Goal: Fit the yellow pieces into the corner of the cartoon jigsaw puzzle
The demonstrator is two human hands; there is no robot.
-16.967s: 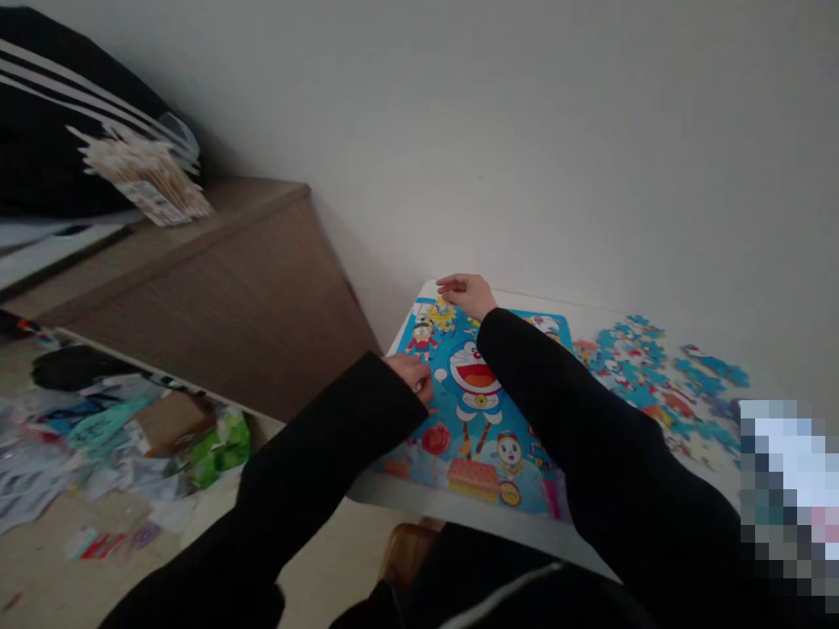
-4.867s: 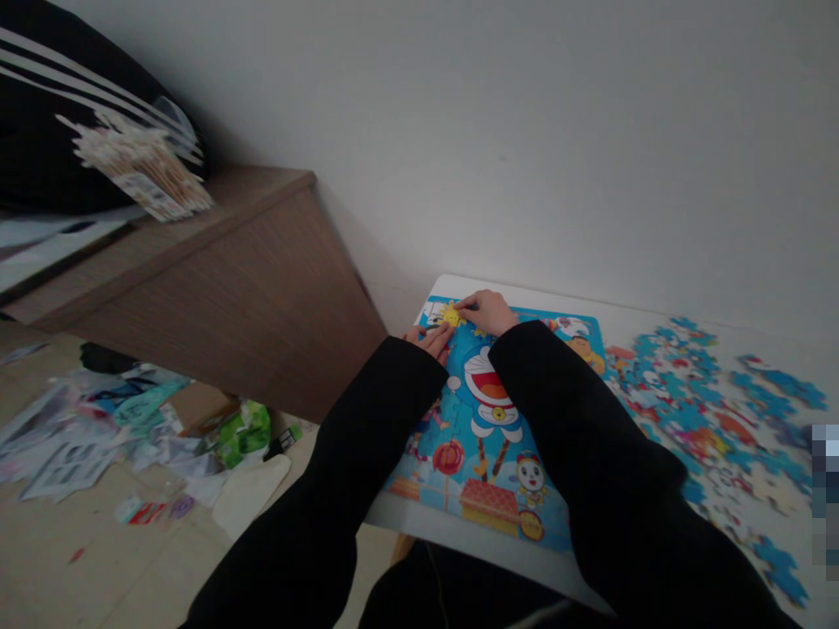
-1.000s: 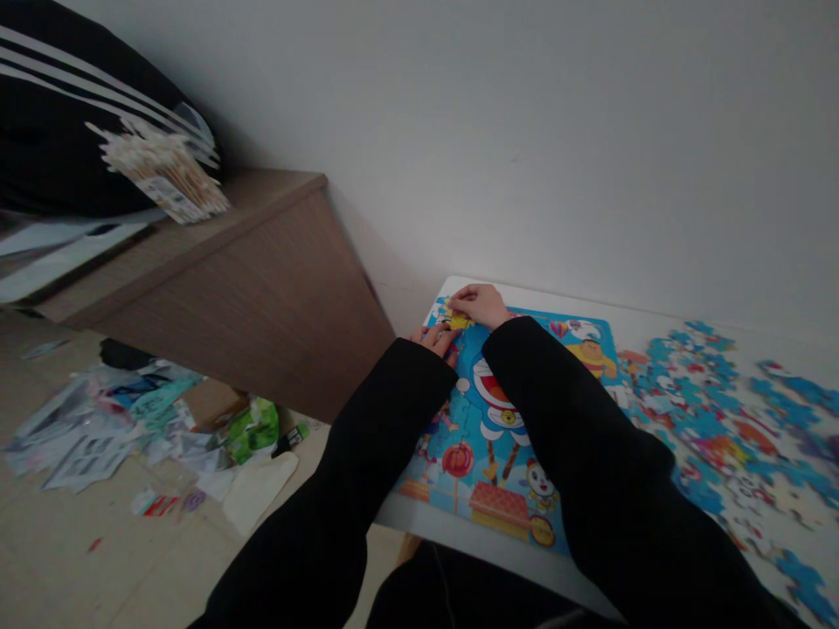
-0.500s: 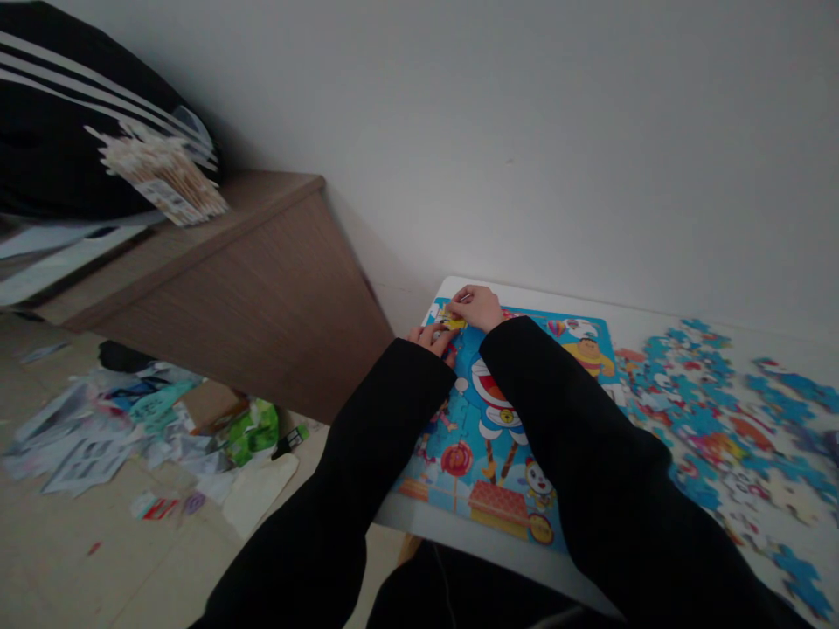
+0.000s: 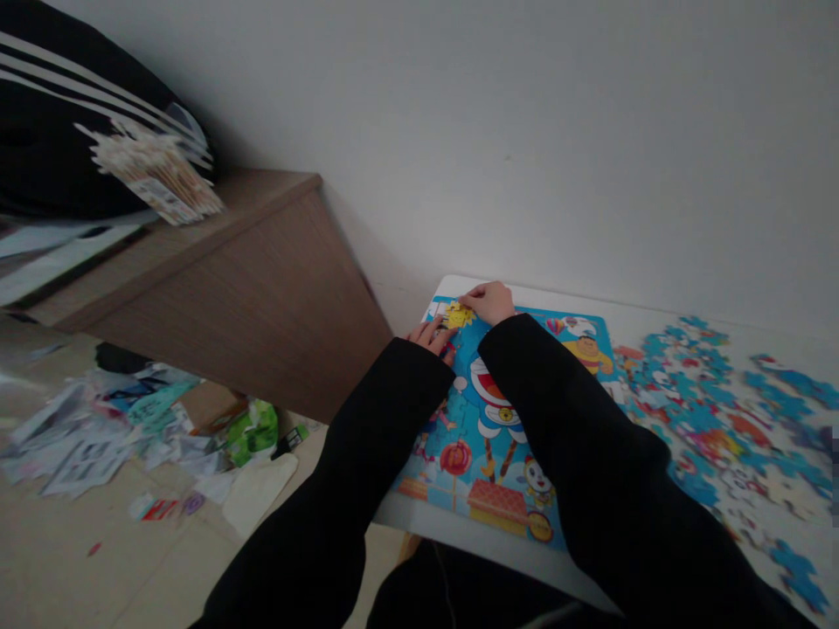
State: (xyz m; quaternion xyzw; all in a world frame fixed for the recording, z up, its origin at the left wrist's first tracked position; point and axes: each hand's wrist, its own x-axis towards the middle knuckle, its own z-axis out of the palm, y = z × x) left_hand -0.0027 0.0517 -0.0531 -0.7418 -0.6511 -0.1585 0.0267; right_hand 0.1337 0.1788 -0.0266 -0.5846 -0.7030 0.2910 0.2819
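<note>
A blue cartoon jigsaw board (image 5: 498,437) lies on a white table (image 5: 472,533) against the wall. My right hand (image 5: 488,301) rests at the board's far left corner, fingers curled and pinching a yellow sun piece (image 5: 457,315) against the board. My left hand (image 5: 433,335) lies just beside it on the board's left edge, fingers stretched flat and touching the puzzle surface. Both arms wear black sleeves, and the right sleeve hides the board's middle.
Several loose blue puzzle pieces (image 5: 708,411) are scattered over the table's right part. A brown wooden cabinet (image 5: 229,288) stands at left, with a bundle of sticks (image 5: 150,170) and dark clothing on top. Papers and wrappers (image 5: 131,419) litter the floor.
My right hand has pressed the yellow sun piece lower onto the board's corner. My left hand has stayed at the left edge. The view has shifted slightly.
</note>
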